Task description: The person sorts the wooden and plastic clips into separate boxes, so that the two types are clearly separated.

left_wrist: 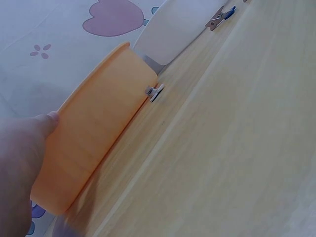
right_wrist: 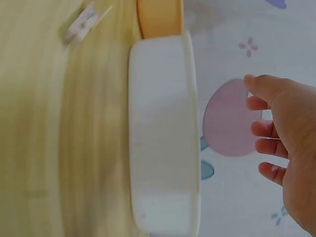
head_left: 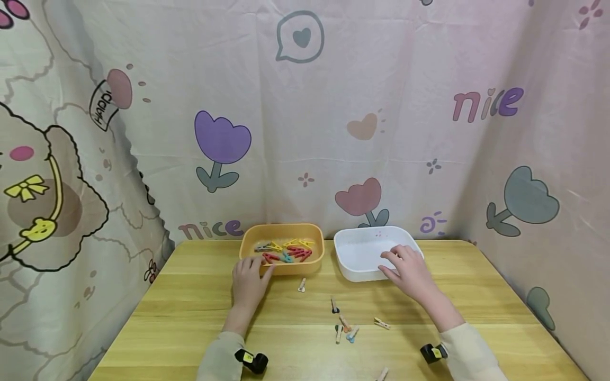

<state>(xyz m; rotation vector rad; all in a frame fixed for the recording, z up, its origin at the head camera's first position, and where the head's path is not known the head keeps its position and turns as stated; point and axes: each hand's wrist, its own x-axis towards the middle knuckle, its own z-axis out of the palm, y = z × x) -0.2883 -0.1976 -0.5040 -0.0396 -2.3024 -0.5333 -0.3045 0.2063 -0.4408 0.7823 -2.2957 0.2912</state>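
My left hand (head_left: pixel 249 280) is at the near left corner of an orange plastic basin (head_left: pixel 281 269), its fingers over the rim and the thumb along the front edge. In the left wrist view the thumb (left_wrist: pixel 47 123) touches the basin's rim; the other fingers are hidden. Inside the basin lie several red, yellow, blue and grey clothespins (head_left: pixel 297 253). Over the right part of a white plastic basin (head_left: pixel 355 274) hovers my right hand (head_left: pixel 409 269), fingers apart and loosely bent, holding nothing. The right wrist view shows these fingers (right_wrist: pixel 266 129) beyond the white basin's rim.
Several small wooden clothespins lie scattered on the wooden table (head_left: pixel 181 317): one (head_left: pixel 302 285) before the orange basin, a cluster (head_left: pixel 344 324) in the middle, one (head_left: pixel 382 323) farther right and one (head_left: pixel 383 374) at the bottom edge. A printed curtain (head_left: pixel 295 132) hangs behind both basins.
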